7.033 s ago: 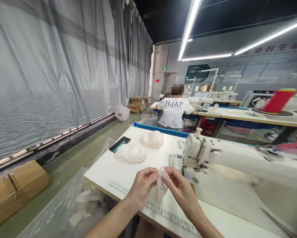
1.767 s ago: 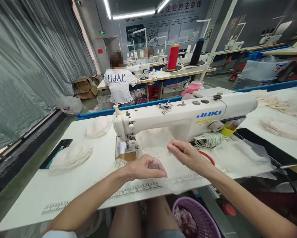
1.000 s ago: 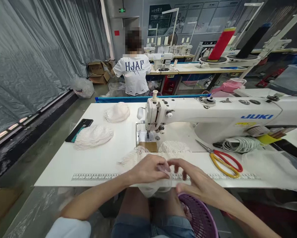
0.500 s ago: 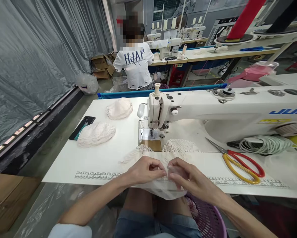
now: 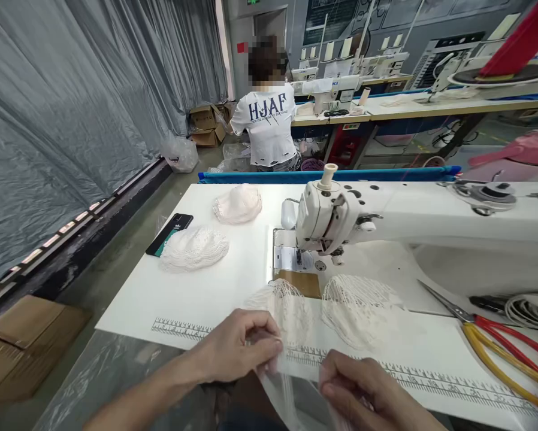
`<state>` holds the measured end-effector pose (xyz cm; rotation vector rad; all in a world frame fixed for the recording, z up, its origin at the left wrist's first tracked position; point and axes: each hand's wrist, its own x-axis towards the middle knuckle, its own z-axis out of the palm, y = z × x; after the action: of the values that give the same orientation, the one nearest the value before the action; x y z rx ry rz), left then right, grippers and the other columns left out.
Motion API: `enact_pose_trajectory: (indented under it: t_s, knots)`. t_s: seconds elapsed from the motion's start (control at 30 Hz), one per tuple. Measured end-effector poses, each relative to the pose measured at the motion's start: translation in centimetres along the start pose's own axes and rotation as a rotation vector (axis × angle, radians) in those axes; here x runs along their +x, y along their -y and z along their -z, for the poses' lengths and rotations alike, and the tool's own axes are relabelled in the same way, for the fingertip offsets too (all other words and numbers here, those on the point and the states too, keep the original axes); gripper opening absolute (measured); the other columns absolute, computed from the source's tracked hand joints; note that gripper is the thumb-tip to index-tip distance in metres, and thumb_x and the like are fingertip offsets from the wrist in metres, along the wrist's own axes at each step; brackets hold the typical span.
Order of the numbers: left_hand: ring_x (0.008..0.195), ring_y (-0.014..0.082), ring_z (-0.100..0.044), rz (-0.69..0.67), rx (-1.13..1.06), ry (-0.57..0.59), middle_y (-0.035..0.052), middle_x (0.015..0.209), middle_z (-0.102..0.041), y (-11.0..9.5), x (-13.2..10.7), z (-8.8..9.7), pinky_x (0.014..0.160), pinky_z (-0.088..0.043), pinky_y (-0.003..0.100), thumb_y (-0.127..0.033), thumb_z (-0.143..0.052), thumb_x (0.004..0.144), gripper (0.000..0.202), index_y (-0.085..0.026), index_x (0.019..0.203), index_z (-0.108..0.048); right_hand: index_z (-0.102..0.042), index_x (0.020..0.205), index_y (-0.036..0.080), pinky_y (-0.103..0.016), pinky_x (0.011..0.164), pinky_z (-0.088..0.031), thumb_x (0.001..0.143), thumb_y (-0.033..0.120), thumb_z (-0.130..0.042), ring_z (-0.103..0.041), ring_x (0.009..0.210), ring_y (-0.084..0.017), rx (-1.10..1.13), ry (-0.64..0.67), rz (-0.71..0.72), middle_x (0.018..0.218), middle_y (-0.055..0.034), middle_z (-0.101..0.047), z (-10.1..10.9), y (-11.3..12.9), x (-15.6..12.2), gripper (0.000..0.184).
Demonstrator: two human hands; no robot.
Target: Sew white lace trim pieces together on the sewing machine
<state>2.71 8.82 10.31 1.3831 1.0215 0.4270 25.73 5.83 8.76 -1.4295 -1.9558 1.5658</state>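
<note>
Thin, sheer white fabric (image 5: 291,398) hangs over the table's front edge, stretched between my two hands. My left hand (image 5: 242,347) pinches it between thumb and fingers, just above the printed ruler. On the right, my right hand (image 5: 363,389) is closed on the other side of the same fabric. Beyond my hands lie two white lacy net pieces, one on the left (image 5: 291,314) and one on the right (image 5: 359,308). Both are near the needle plate of a white sewing machine (image 5: 323,215). Whether they join the sheer fabric is unclear.
Red-and-yellow-handled scissors (image 5: 489,335) lie at the right. Two pale lace stacks sit at the left, one farther back (image 5: 237,203) and one nearer (image 5: 192,248) that overlaps a black phone-like object (image 5: 181,221). A person (image 5: 269,120) sits beyond, back turned.
My hands have moved apart, opening a wider span of sheer fabric between them. The lacy pieces now show more fully and lie farther apart. The view has shifted, with the machine appearing farther right.
</note>
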Motion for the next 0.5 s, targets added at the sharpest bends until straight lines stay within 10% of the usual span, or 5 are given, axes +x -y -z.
enact_pose_trajectory:
  t_s: [0.23, 0.5]
  knots:
    - [0.038, 0.005, -0.031, 0.026, 0.125, 0.159, -0.0086, 0.043, -0.034, -0.2, 2.9, 3.7, 0.041, -0.035, 0.016, -0.022, -0.049, 0.083, 0.025, -0.013, 0.096, -0.068, -0.041, 0.07, 0.021, -0.019, 0.042, -0.031, 0.089, 0.053, -0.038, -0.039, 0.043, -0.009, 0.123, 0.072, -0.047, 0.049, 0.006, -0.041, 0.5, 0.3, 2.6, 0.038]
    - [0.039, 0.007, -0.037, 0.018, 0.248, 0.327, -0.005, 0.048, -0.047, -0.1, 4.7, 4.7, 0.042, -0.03, 0.018, -0.032, -0.047, 0.086, 0.027, -0.015, 0.099, -0.064, -0.048, 0.072, 0.021, -0.021, 0.051, -0.037, 0.091, 0.048, -0.037, -0.053, 0.057, -0.014, -0.218, 0.012, 0.016, 0.059, 0.0005, -0.055, 0.2, -0.7, 2.2, 0.035]
